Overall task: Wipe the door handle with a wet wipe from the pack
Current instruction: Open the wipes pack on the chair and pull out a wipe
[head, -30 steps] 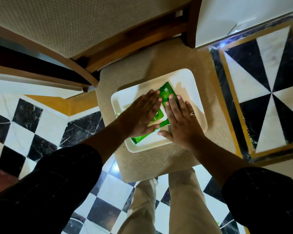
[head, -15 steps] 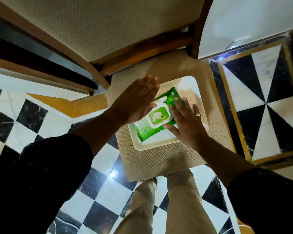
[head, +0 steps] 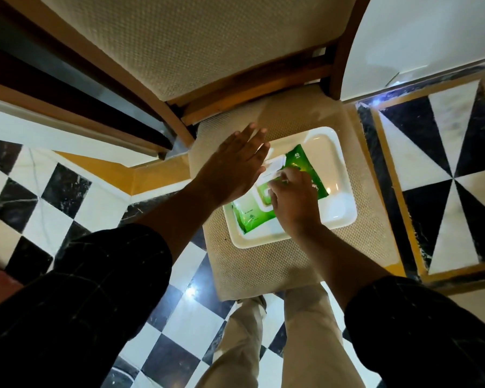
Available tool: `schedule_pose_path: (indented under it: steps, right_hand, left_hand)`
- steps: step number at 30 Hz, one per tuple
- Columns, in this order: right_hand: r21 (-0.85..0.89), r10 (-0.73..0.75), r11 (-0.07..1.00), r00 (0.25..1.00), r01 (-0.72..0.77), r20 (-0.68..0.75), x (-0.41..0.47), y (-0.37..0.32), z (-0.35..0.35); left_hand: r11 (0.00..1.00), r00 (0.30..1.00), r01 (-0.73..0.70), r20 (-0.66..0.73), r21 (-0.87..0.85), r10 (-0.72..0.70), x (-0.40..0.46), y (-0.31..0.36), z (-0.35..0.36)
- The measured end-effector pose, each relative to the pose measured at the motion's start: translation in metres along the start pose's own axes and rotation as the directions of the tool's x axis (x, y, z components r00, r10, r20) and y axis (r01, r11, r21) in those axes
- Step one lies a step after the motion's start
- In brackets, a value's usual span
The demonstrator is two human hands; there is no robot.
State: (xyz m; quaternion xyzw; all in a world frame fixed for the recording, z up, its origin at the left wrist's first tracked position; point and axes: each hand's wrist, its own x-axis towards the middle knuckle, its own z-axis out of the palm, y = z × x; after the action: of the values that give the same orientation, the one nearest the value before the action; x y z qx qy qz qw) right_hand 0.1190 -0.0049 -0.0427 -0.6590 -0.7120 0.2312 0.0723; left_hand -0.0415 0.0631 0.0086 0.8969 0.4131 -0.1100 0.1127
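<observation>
Green and glossy, with a white flip lid [head: 273, 166] raised near the middle: a soft pack [head: 305, 169] lying slantwise in a white tray [head: 345, 197] on a beige woven chair seat [head: 356, 247]. Under the lid, a white oval frame round the opening, mostly hidden by fingers.

Right hand [head: 294, 200] curled over the opening, fingertips drawn together and pinching at something pale there; whether a wipe is truly caught, cannot tell. Left hand [head: 235, 166] flat and spread, fingers straight, hovering just left of that pinch over the pack's left half and the tray's rim; touching or not, cannot tell.

Half a second ago: lid shut and lying flat, right hand flat on the pack's right side with fingers extended. Now lid up, right hand moved onto the opening and bunched. Left hand much as it was, open and above the left side. Pack in the same spot in the tray.

Legible beyond the pinch, on the pack's far corner: "40" in white, with smaller print beneath too small to read. Near the pack's lower left corner, a small logo and line of print, also unreadable.
</observation>
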Motion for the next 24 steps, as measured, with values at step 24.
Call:
schedule_pose_path:
  steps: [24]
  right_hand:
    - [0.970,0.755,0.016,0.640,-0.241,0.147,-0.015,0.042,-0.041]
  left_hand:
    - [0.995,0.998,0.063,0.021,-0.076,-0.062,-0.009,0.022,0.014]
